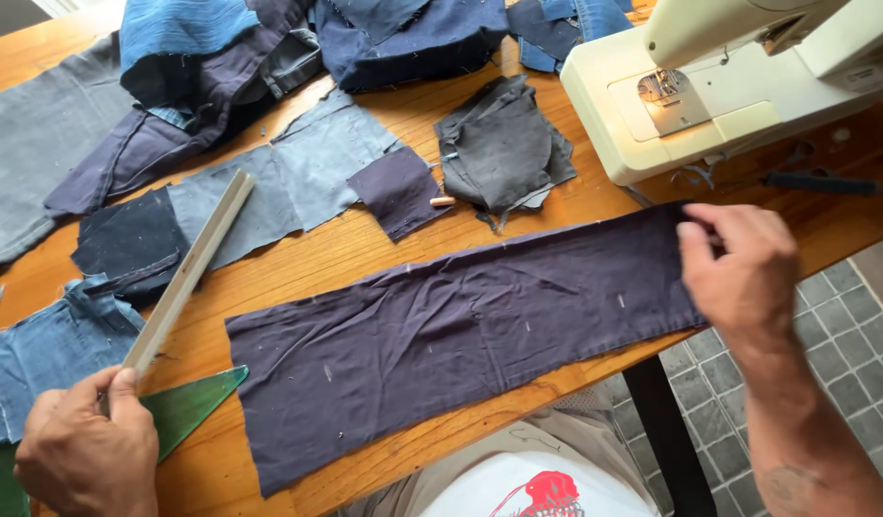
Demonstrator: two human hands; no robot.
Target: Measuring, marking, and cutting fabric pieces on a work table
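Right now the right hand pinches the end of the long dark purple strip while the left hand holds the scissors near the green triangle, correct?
Not quite. The head view shows the left hand holding a long wooden ruler, not scissors, beside the green triangle. The right hand does pinch the end of the long dark purple strip.

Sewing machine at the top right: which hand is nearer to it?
Right. The right hand pinches the long dark cloth strip just below the sewing machine; the left hand holds a wooden ruler at the table's far lower-left corner.
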